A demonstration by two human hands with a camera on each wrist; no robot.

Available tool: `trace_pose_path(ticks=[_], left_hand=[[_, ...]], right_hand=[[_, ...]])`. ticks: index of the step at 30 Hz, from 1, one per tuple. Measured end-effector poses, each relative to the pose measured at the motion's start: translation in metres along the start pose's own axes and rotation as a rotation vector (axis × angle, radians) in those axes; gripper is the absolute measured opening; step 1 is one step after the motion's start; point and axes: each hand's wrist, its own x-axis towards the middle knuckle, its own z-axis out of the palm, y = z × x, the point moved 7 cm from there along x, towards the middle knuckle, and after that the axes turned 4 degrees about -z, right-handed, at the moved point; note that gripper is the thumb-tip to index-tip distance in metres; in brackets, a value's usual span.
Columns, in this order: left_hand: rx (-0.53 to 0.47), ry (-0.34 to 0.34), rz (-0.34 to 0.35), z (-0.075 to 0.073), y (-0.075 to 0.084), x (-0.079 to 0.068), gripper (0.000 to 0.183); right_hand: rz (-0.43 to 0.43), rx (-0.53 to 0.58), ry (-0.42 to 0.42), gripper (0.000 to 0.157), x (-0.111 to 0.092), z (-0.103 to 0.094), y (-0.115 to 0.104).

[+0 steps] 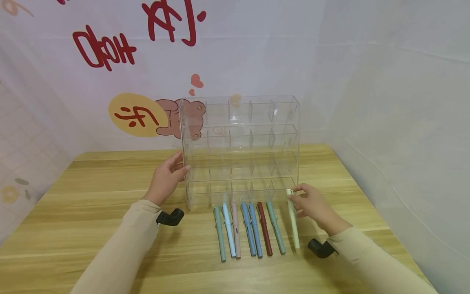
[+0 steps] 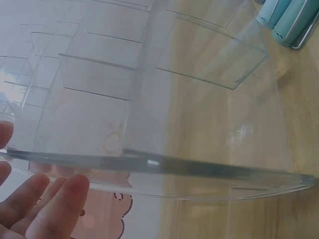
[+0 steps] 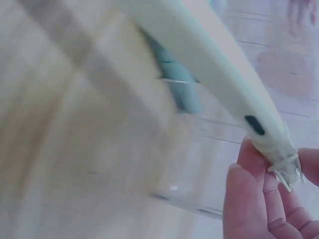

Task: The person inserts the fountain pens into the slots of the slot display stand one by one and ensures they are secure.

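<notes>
Wooden table (image 1: 92, 196) bears 7 pens (image 1: 248, 228); right hand (image 1: 313, 206) pinches pale pen (image 1: 293, 222).

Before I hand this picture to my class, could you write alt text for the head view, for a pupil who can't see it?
A person's right hand pinches the top of a pale pen, while the left hand holds the left side of a clear tiered rack. Seven more pens lie in a row before it on a wooden table.
</notes>
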Motion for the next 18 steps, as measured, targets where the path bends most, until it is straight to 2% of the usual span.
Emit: trace_pose_path(ticks=[9, 18], left_hand=[[-0.012, -0.001, 0.000, -0.001, 0.001, 0.002, 0.061], [-0.010, -0.003, -0.003, -0.001, 0.001, 0.005, 0.061]], right_hand=[[-0.083, 0.097, 0.094, 0.042, -0.004, -0.021, -0.037], [-0.179, 0.284, 0.185, 0.029, -0.004, -0.038, -0.073]])
